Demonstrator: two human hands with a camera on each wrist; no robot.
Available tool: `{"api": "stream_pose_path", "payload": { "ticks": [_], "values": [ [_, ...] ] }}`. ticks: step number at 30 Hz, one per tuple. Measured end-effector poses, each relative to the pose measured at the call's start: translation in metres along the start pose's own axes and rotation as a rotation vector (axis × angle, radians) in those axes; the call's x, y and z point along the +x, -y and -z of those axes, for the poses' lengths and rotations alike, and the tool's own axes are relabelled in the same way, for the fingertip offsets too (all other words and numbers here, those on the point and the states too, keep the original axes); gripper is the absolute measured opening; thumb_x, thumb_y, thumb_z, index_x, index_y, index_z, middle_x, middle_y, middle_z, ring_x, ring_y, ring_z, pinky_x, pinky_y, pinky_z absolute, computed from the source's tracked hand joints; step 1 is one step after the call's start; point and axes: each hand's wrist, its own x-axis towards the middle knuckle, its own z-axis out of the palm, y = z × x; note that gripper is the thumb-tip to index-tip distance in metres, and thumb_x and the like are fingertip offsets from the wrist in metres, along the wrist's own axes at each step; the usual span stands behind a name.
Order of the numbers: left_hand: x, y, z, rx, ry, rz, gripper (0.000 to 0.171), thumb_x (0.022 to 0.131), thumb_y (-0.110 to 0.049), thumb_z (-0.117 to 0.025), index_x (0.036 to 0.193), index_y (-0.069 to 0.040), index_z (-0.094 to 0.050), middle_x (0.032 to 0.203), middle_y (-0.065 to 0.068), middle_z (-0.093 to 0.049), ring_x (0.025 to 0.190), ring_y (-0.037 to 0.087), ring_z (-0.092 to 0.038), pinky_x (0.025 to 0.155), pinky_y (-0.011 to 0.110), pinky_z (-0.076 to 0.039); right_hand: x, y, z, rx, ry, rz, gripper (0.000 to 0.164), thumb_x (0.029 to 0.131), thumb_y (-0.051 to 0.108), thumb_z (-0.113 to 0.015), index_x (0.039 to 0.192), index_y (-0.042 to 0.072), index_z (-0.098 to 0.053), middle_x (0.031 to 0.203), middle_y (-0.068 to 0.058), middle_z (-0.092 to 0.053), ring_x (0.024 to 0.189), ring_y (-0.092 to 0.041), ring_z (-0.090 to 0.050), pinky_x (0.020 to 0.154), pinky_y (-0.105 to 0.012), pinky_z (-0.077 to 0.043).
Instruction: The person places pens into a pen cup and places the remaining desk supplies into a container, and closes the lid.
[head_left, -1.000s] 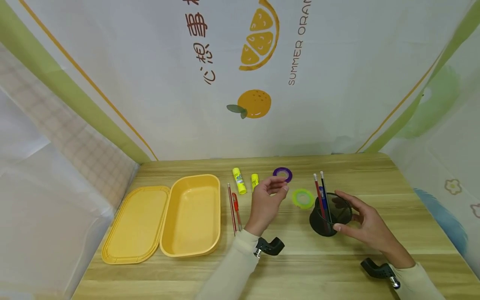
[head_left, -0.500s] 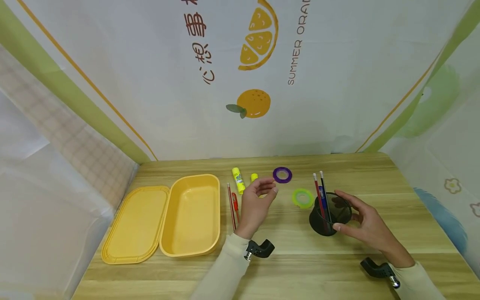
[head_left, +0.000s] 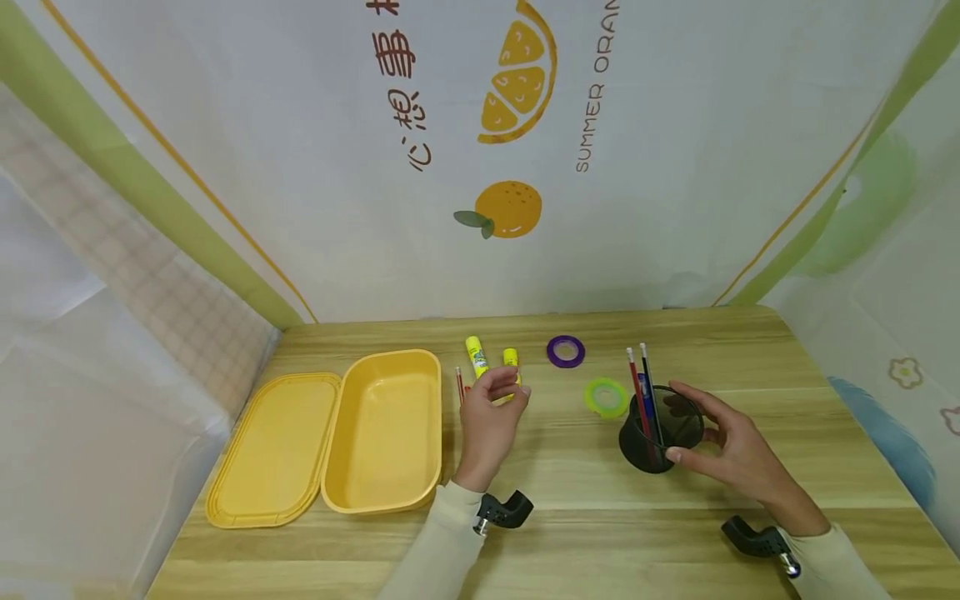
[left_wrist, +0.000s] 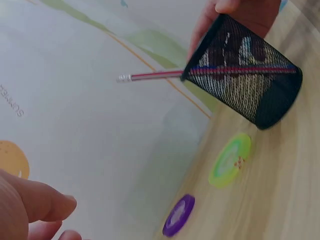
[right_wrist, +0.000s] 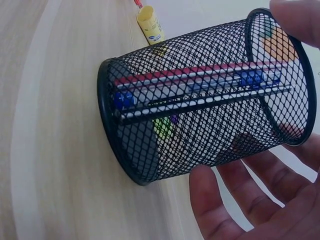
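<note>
My right hand (head_left: 738, 450) grips a black mesh pen holder (head_left: 647, 446) by its rim, thumb on the near side and fingers round the far side. Inside the holder stand a red pencil (head_left: 640, 387), a dark pencil (head_left: 651, 383) and a blue pen (right_wrist: 250, 79). My left hand (head_left: 489, 429) holds nothing; its fingers are loosely bent over the table. Just beyond its fingertips lie two yellow glue sticks (head_left: 476, 354), one partly covered by the hand. A red pencil (head_left: 460, 385) and a red pen lie mostly hidden behind that hand.
A yellow plastic box (head_left: 382, 502) stands left of my left hand, with its lid (head_left: 270, 450) flat beside it. Between the hands lie a green tape roll (head_left: 606, 398) and, farther back, a purple tape roll (head_left: 551, 353). A printed curtain (head_left: 375, 275) hangs behind the table.
My left hand has moved left, away from the tape rolls and over the red pencil and red pen. My right hand and the pen holder have stayed in place.
</note>
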Motion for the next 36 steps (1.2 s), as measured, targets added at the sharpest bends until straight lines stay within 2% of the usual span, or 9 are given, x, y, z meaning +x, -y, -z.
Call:
{"api": "stream_pose_path", "payload": {
  "ticks": [2,7,13,18,22,27,36],
  "values": [
    [-0.001,0.002,0.003,0.004,-0.034,0.018,0.032,0.094,-0.009,-0.078,0.125,-0.004,-0.072,0.124,0.021,-0.07,0.113,0.031,-0.07,0.085,0.027,-0.061,0.0,0.0,0.0,-0.002,0.001,-0.003,0.087,0.085,-0.003,-0.084,0.161,0.013,-0.045,0.154,0.017,-0.05,0.132,0.01,-0.05,0.09,-0.012,-0.052],
    [-0.004,0.009,0.009,0.022,-0.105,0.054,0.04,0.093,-0.011,-0.078,0.13,-0.001,-0.069,0.13,0.021,-0.068,0.121,0.034,-0.065,0.097,0.039,-0.06,0.0,-0.001,0.0,-0.009,0.001,-0.006,0.086,0.085,-0.003,-0.083,0.161,0.012,-0.045,0.154,0.019,-0.049,0.131,0.01,-0.05,0.088,-0.013,-0.053],
    [-0.01,0.019,0.014,0.089,-0.166,0.089,0.049,0.093,-0.014,-0.08,0.137,0.001,-0.063,0.136,0.021,-0.065,0.127,0.035,-0.06,0.109,0.052,-0.051,0.0,-0.002,0.0,-0.004,0.001,-0.006,0.087,0.085,-0.004,-0.083,0.161,0.01,-0.044,0.154,0.019,-0.05,0.131,0.009,-0.05,0.088,-0.012,-0.053],
    [-0.011,0.024,0.016,0.129,-0.193,0.102,0.055,0.094,-0.015,-0.079,0.143,0.001,-0.058,0.144,0.023,-0.06,0.138,0.039,-0.055,0.117,0.058,-0.044,0.0,-0.001,0.0,0.003,-0.002,-0.004,0.087,0.085,-0.005,-0.083,0.161,0.011,-0.044,0.153,0.018,-0.051,0.13,0.009,-0.051,0.088,-0.012,-0.053],
    [-0.011,0.027,0.015,0.147,-0.202,0.122,0.058,0.095,-0.014,-0.079,0.146,0.002,-0.055,0.146,0.024,-0.057,0.14,0.04,-0.053,0.118,0.059,-0.043,0.0,0.0,0.0,0.007,-0.003,-0.005,0.087,0.085,-0.005,-0.082,0.161,0.013,-0.044,0.153,0.018,-0.051,0.13,0.01,-0.051,0.089,-0.011,-0.053],
    [-0.011,0.03,0.013,0.184,-0.21,0.141,0.063,0.093,-0.012,-0.08,0.148,0.004,-0.052,0.143,0.024,-0.058,0.137,0.04,-0.055,0.115,0.057,-0.046,0.001,0.0,0.0,0.003,-0.003,-0.004,0.086,0.085,-0.004,-0.083,0.161,0.009,-0.044,0.153,0.017,-0.051,0.13,0.01,-0.05,0.088,-0.012,-0.053],
    [-0.011,0.033,0.011,0.164,-0.162,0.168,0.065,0.093,-0.006,-0.079,0.15,0.005,-0.051,0.139,0.026,-0.06,0.127,0.04,-0.062,0.105,0.052,-0.056,0.001,0.0,0.0,0.002,-0.002,-0.004,0.087,0.085,-0.004,-0.083,0.161,0.011,-0.044,0.155,0.014,-0.051,0.131,0.009,-0.05,0.089,-0.011,-0.052]
  ]
}}
